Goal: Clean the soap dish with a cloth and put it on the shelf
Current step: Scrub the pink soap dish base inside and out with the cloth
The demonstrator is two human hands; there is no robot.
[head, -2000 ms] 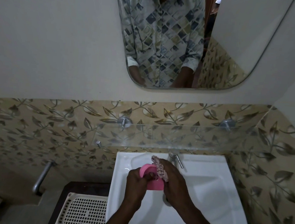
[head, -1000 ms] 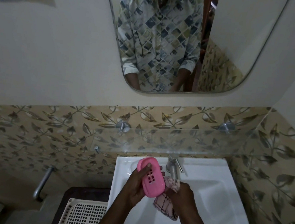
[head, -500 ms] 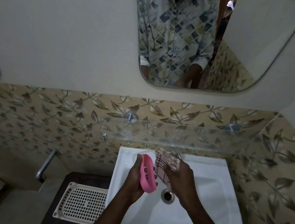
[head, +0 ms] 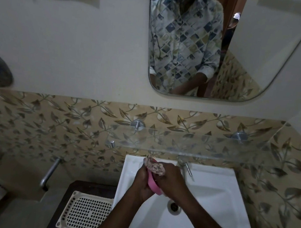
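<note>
- soap dish [head: 153,184]: pink plastic, rounded outline; held on edge, tilted; only narrow curved strip seen, clasped between left hand [head: 142,183] and right hand [head: 173,182]; positioned over far left part of white basin [head: 211,201].
- cloth [head: 155,167]: pale, dark check pattern; bunched; pressed against far end of soap dish, gripped by right hand.
- shelf [head: 215,148]: clear glass, horizontal, carried on metal pegs [head: 137,125]; located above and beyond soap dish; cloth seen just below its near edge.
</note>
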